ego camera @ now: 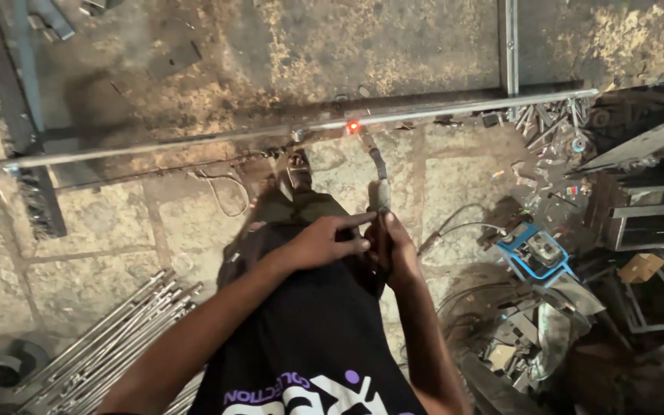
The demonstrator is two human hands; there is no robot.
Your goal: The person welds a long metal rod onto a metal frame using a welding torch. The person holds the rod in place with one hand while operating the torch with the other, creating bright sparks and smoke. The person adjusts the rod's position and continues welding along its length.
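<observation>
Below me, on stained concrete floor [117, 230]: long steel bar [194, 140] lying across view. My right hand [397, 250] fisted around electrode holder [382, 196], rod tip touching bar at glowing orange spot [353, 126]. My left hand [324, 242] beside it, forefinger extended onto right hand. Bundle of metal rods [109, 346] lower left. Blue welding machine [536, 252] right.

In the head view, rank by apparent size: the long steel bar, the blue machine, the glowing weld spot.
1. long steel bar, running nearly the full width of the floor.
2. blue machine, a compact box at the right.
3. glowing weld spot, a tiny red dot on the bar.
No ties here.
</observation>
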